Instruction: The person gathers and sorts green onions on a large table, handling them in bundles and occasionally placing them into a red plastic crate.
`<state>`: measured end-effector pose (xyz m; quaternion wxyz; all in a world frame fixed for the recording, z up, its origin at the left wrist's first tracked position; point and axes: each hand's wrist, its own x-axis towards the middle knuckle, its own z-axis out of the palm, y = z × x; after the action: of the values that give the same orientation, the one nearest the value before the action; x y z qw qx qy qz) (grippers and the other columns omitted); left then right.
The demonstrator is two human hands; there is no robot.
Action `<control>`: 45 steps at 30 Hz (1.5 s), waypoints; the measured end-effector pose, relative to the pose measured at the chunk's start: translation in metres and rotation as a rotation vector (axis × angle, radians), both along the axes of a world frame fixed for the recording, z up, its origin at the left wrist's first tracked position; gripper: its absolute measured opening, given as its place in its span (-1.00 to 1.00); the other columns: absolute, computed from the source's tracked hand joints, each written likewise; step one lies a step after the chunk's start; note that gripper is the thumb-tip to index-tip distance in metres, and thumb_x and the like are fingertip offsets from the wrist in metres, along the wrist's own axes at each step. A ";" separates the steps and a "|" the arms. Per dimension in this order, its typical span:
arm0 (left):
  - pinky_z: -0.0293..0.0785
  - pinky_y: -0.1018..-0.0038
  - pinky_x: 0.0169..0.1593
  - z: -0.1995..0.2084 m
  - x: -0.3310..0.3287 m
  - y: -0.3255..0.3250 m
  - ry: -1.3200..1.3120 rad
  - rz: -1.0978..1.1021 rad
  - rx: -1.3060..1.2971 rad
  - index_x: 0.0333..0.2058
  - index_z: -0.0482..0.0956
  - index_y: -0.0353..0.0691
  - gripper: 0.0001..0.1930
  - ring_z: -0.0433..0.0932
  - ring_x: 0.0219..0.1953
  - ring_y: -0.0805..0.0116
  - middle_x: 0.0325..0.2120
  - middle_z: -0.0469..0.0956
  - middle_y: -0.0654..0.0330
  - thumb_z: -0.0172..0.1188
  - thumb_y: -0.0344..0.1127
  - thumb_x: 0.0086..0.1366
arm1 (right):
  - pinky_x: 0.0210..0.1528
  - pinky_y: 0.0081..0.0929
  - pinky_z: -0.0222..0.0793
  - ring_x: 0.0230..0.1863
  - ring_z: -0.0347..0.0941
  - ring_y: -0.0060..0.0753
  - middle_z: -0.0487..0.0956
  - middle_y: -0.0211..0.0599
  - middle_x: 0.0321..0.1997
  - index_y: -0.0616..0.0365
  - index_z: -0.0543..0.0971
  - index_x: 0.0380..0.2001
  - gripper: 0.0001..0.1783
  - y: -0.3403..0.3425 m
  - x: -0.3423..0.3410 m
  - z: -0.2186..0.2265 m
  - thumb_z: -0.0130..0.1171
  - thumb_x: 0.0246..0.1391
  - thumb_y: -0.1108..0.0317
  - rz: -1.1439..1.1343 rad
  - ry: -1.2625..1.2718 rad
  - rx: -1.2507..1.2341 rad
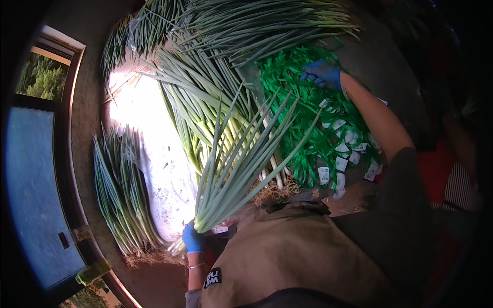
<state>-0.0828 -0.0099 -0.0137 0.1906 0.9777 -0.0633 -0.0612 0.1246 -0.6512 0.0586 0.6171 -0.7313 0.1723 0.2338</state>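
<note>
My left hand (192, 237), in a blue glove, is closed round the lower end of a bunch of spring onions (241, 164). The green leaves fan out up and to the right, and the pale root ends stick out below the hand. My right hand (322, 75), also blue-gloved, is at the far part of a tangled heap of green plastic ties (292, 92) with white tags (341, 164). Its fingers are curled together among the ties; what they pinch, if anything, is hidden.
More spring onions (192, 113) lie on the brightly lit white surface (167, 174) behind the held bunch. Another stack (120, 190) lies at the left, roots toward me. A large pile (267, 23) spreads along the far side. A blue door (38, 190) stands at the far left.
</note>
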 end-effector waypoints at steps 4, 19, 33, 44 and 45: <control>0.41 0.26 -0.36 0.005 -0.002 -0.004 0.018 0.013 0.006 -0.29 0.50 -0.20 -0.77 0.51 -0.42 -0.03 -0.50 0.53 -0.02 0.15 -0.38 0.01 | -0.58 -0.57 0.19 -0.61 0.27 -0.60 0.46 -0.42 -0.54 0.13 0.59 -0.37 -0.78 0.029 -0.010 0.027 0.01 0.04 0.28 0.326 -0.157 -0.392; 0.41 0.30 -0.35 0.013 0.001 -0.011 0.050 0.039 -0.039 -0.32 0.51 -0.23 -0.79 0.51 -0.41 -0.02 -0.50 0.53 -0.03 0.15 -0.39 0.01 | -0.24 -0.22 0.35 -0.29 0.45 -0.08 0.52 -0.17 -0.31 -0.01 0.50 -0.19 -0.72 0.076 -0.050 0.017 -0.09 0.02 0.29 0.885 -0.557 -1.004; 0.41 0.28 -0.33 -0.006 -0.001 0.005 0.038 0.050 -0.039 -0.33 0.51 -0.22 -0.78 0.51 -0.42 -0.01 -0.52 0.53 -0.03 0.16 -0.42 -0.04 | -0.21 -0.28 0.31 -0.30 0.43 -0.18 0.53 -0.21 -0.32 0.05 0.54 -0.24 -0.74 0.056 -0.025 0.001 -0.06 0.08 0.24 0.654 -0.422 -0.637; 0.41 0.29 -0.34 0.000 -0.001 -0.003 0.031 0.042 -0.107 -0.32 0.51 -0.23 -0.76 0.50 -0.41 -0.02 -0.51 0.52 -0.03 0.20 -0.40 -0.05 | -0.47 -0.50 0.24 -0.56 0.25 -0.49 0.40 -0.34 -0.58 0.10 0.58 -0.46 -0.66 0.056 -0.026 -0.031 -0.20 0.11 0.25 -0.181 0.144 0.164; 0.41 0.29 -0.34 0.000 -0.001 -0.003 0.026 0.045 -0.086 -0.33 0.51 -0.23 -0.76 0.51 -0.42 -0.02 -0.51 0.52 -0.03 0.21 -0.39 -0.06 | -0.49 -0.52 0.22 -0.57 0.23 -0.53 0.39 -0.37 -0.60 0.10 0.58 -0.48 -0.66 0.054 -0.024 -0.025 -0.19 0.11 0.26 -0.148 0.015 0.004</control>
<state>-0.0835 -0.0131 -0.0135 0.2344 0.9689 -0.0416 -0.0668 0.1010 -0.5973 0.0338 0.6328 -0.7136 0.2301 0.1935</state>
